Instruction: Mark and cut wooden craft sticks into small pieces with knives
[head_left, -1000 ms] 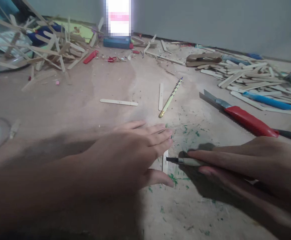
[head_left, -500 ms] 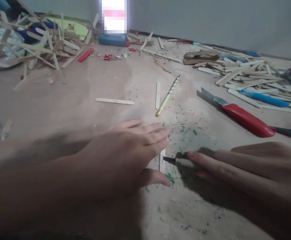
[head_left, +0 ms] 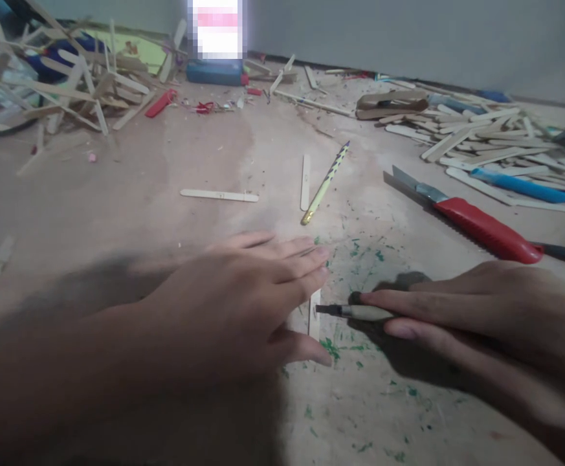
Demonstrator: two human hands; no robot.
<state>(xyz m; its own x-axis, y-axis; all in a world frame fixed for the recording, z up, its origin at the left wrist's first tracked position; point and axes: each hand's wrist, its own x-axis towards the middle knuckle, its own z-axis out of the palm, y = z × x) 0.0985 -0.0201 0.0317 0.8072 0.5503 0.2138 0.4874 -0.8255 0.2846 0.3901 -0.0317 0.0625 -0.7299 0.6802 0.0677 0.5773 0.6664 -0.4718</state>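
Beneath my left hand (head_left: 233, 298) lies a wooden craft stick (head_left: 314, 314), upright in the view and partly hidden. My left fingers stretch flat over its far part, and the thumb lies across its near end, so the hand presses it to the table. My right hand (head_left: 476, 317) is closed around the pale handle of a small carving chisel (head_left: 345, 311). The tool's dark, flat blade points left, and its tip meets the exposed part of the stick, where a small mark shows.
A yellow patterned pencil (head_left: 328, 178) and two loose craft sticks, one upright (head_left: 305, 181) and one sideways (head_left: 219, 195), lie beyond. A red-handled utility knife (head_left: 486, 228) points its blade away at right. Stick piles stand at right (head_left: 496, 136) and left (head_left: 76, 90). Green flecks mark the table.
My right hand has shifted and rolled slightly, so more of the chisel's handle and the thumb show. The blade stays on the stick. My left hand is nearly still; the view moved slightly.
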